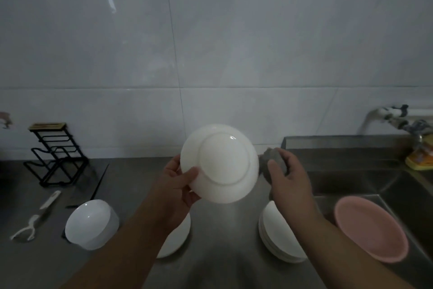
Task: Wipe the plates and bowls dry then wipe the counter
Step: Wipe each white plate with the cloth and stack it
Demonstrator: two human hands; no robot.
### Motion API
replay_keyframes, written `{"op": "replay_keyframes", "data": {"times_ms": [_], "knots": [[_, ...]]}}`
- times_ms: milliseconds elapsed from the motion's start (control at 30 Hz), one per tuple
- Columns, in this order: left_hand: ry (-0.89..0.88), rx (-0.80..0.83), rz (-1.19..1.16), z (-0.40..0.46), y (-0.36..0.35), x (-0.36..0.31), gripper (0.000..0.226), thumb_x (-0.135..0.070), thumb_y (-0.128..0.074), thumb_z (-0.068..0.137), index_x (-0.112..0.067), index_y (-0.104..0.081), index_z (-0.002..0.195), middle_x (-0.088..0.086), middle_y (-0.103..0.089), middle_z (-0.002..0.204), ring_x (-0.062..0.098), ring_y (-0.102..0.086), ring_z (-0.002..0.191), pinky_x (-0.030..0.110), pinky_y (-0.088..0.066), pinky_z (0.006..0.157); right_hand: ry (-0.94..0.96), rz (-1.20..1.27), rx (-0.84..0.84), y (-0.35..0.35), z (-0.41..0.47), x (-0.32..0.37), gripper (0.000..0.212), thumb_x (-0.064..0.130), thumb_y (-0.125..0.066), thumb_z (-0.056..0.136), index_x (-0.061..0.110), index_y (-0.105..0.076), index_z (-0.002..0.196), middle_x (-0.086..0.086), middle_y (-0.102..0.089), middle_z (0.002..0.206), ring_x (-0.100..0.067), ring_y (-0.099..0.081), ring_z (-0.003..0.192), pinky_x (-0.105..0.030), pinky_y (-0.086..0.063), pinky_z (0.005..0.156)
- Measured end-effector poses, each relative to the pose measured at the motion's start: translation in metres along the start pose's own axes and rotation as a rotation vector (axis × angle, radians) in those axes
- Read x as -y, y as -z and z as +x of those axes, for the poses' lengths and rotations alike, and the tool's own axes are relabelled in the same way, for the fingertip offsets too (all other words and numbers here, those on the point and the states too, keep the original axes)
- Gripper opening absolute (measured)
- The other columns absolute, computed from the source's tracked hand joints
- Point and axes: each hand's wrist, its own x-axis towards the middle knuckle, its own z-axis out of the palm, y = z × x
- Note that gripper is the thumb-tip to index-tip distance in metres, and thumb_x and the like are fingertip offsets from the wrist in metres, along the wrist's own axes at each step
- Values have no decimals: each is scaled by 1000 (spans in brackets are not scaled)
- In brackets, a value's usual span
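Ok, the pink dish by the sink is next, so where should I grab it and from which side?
Take the pink dish by its near-left rim, coming from the counter side. It seems to sit tilted on the edge of the sink, its raised rim open to a pinch. The right hand holds the grey cloth, and the left hand the white plate, so free one first.

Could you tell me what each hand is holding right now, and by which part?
The left hand grips the white plate by its lower-left rim, underside facing the camera. The right hand holds a bunched grey cloth.
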Motion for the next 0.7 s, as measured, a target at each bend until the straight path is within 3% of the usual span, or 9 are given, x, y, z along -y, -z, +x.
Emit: {"op": "replay_keyframes", "data": {"times_ms": [67,133,200,300,433,533,633,700], "knots": [[-1,27,23,-1,-2,2,56,-4,-63,76,-19,-60,131,7,-73,123,26,-74,100,47,-64,72,119,-47,15,-2,-2,7,39,35,-55,104,34,-53,143,11,-61,137,3,-60,118,-26,-53,96],[2,41,34,-2,-5,3,57,-4,-64,76,-19,-60,130,8,-73,123,26,-74,99,49,-64,72,324,-224,141,-7,-5,9,58,48,-43,104,25,-38,157,10,-38,160,-1,-34,146,-25,-27,122],[15,55,33,-3,-7,3,58,-4,-65,76,-19,-59,131,10,-72,123,29,-74,100,49,-63,70,480,-536,277,-12,-9,4,79,64,-23,101,19,-13,165,11,-4,171,-6,3,157,-22,2,125],[30,79,49,-5,-8,2,61,-4,-66,76,-16,-57,135,12,-71,125,32,-73,102,48,-62,70,548,-846,266,-12,-5,2,87,72,-10,98,20,11,164,5,23,170,-24,37,150,-41,17,122],[40,124,44,-7,-15,3,55,-5,-66,78,-17,-59,131,13,-71,123,33,-73,102,46,-62,70,560,-852,264,-14,-2,21,95,77,-7,97,12,8,164,-5,20,171,-27,33,152,-45,9,126],[20,127,42,-5,-23,3,52,-5,-65,80,-15,-59,131,16,-71,122,33,-73,100,43,-62,67,730,-858,363,-24,-19,31,94,72,-14,99,5,-1,164,-11,16,171,-35,23,155,-48,3,127],[23,140,44,-4,-24,2,50,-5,-63,84,-14,-60,133,16,-71,123,31,-72,101,43,-63,70,865,-831,485,-24,-31,30,88,68,-26,101,8,-12,164,-6,7,173,-32,14,158,-49,-6,129],[35,152,45,-6,-23,2,49,-5,-63,83,-14,-60,131,16,-70,124,32,-72,102,45,-63,70,882,-890,421,-16,-19,27,84,68,-25,102,13,-12,165,-3,5,173,-31,12,158,-52,-10,128]]}}
